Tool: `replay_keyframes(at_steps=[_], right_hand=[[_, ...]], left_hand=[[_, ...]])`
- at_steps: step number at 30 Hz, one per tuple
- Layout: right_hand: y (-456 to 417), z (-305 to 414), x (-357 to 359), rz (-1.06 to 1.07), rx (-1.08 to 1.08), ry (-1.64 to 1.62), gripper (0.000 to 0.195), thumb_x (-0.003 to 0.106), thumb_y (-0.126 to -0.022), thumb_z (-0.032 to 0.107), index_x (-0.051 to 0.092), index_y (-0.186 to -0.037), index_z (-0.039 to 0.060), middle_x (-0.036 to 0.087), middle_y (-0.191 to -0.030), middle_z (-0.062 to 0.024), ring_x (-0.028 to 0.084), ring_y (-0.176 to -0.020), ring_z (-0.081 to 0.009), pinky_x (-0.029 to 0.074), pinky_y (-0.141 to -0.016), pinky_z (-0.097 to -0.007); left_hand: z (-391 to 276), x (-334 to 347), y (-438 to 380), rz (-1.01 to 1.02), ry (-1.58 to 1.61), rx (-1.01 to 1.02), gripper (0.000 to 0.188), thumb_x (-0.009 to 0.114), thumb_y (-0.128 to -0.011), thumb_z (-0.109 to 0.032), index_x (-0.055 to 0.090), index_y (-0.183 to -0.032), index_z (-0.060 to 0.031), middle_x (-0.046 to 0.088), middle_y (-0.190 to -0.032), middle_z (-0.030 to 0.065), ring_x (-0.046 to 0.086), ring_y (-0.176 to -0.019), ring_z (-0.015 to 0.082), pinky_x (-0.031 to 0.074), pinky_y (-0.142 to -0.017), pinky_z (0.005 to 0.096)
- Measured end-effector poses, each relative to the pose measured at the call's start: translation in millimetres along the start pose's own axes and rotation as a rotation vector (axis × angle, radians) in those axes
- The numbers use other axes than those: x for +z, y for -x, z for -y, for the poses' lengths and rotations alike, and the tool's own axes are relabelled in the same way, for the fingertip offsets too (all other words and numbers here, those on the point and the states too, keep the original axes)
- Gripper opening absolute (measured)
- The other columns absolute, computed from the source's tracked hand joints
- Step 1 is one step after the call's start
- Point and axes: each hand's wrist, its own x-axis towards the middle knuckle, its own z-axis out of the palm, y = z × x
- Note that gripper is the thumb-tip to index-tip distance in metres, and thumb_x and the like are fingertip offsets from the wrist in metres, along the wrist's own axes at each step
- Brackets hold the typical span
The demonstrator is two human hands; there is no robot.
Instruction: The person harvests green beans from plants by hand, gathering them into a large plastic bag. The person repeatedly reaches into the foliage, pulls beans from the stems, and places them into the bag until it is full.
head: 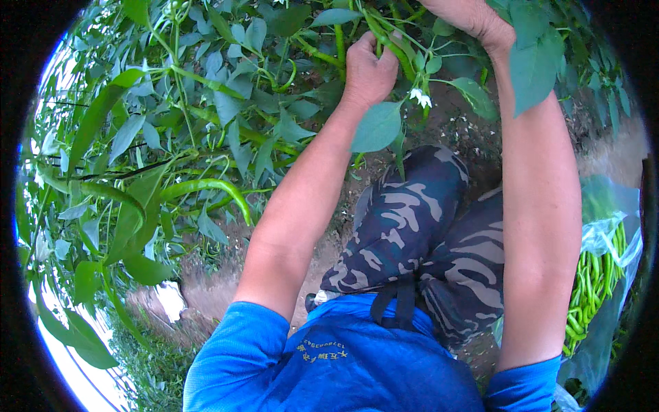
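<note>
My left hand (371, 69) is up among the pepper plants at the top centre, its fingers curled around or behind a stem or a green chili pepper; leaves partly hide what it grips. A long green chili pepper (389, 45) hangs right beside its thumb. My right hand (458, 15) reaches in at the top edge, its fingers cut off by the frame. Below them are a white pepper flower (420, 98) and a broad leaf (378, 127). Another curved green chili pepper (211, 186) hangs at the left.
A clear plastic bag (610, 226) holding many picked green chili peppers (592, 288) stands on the right. Dense pepper foliage (231, 92) fills the upper left. A white scrap (170, 301) lies on the soil at the lower left. My bent knees are in camouflage trousers (401, 216).
</note>
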Motion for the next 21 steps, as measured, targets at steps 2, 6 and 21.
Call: replay_keyframes(at_steps=[2,6,21], right_hand=[[1.6,-0.2,1.7,-0.035,0.058,0.099,0.063,0.067,-0.093,0.049,0.064,-0.131,-0.0012,0.074,-0.113,-0.0124,0.069,-0.102,-0.0189,0.052,-0.095,-0.0344],[7.6,-2.4,3.2,-0.010,-0.026,0.163,0.075,0.070,-0.089,0.052,0.055,-0.141,-0.0013,0.069,-0.124,-0.0176,0.066,-0.113,-0.0261,0.051,-0.101,-0.0372],[28.3,-9.4,40.7,0.132,-0.245,0.599,0.082,0.072,-0.086,0.056,0.053,-0.141,-0.0021,0.019,-0.163,-0.0335,0.026,-0.151,-0.0450,0.024,-0.125,-0.0495]], left_hand=[[-7.6,-4.6,5.5,-0.081,-0.252,-0.058,0.030,0.062,-0.101,-0.024,0.066,-0.102,0.0054,0.072,-0.086,0.0163,0.066,-0.080,0.0222,0.052,-0.076,0.0364],[-37.9,-29.8,31.5,-0.026,-0.411,-0.288,0.053,0.046,-0.107,-0.041,0.065,-0.112,0.0087,0.073,-0.095,0.0207,0.068,-0.085,0.0289,0.053,-0.078,0.0385],[-141.4,-57.5,-37.5,-0.274,0.596,0.016,0.054,0.024,-0.112,-0.045,0.055,-0.115,-0.0004,0.061,-0.107,0.0178,0.059,-0.096,0.0250,0.054,-0.097,0.0400]])
